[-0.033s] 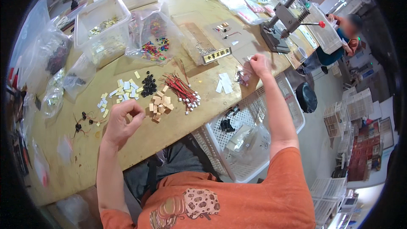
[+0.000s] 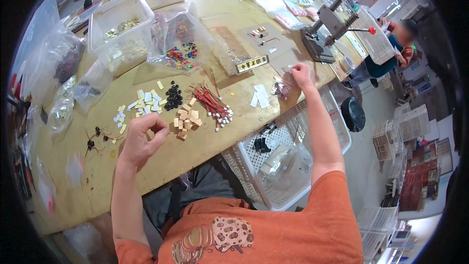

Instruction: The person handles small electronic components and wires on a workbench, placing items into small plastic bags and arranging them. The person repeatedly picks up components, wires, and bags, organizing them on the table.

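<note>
My left hand [image 2: 143,139] rests at the table's near side, its fingers curled and thumb bent in toward them. Whatever those fingers might hold is hidden. Just right of it lies a pile of small wooden blocks [image 2: 187,120]. My right hand [image 2: 304,76] is closed at the top of a small clear plastic bag [image 2: 282,88] with little parts inside, near the table's right edge. White cards [image 2: 260,96] lie left of that bag. Red wires with white connectors [image 2: 211,102], small black round parts [image 2: 174,96] and white and yellow pieces [image 2: 147,101] form piles between my hands.
A hand press [image 2: 322,34] with a red-knobbed lever stands beyond my right hand. Clear bins [image 2: 120,22] and bags of coloured parts [image 2: 178,44] fill the far left. A white basket [image 2: 254,173] sits below the table edge. Another person [image 2: 401,44] works at far right.
The view has shifted very slightly. Both hands keep the same pose, and nothing on the table has visibly moved.
</note>
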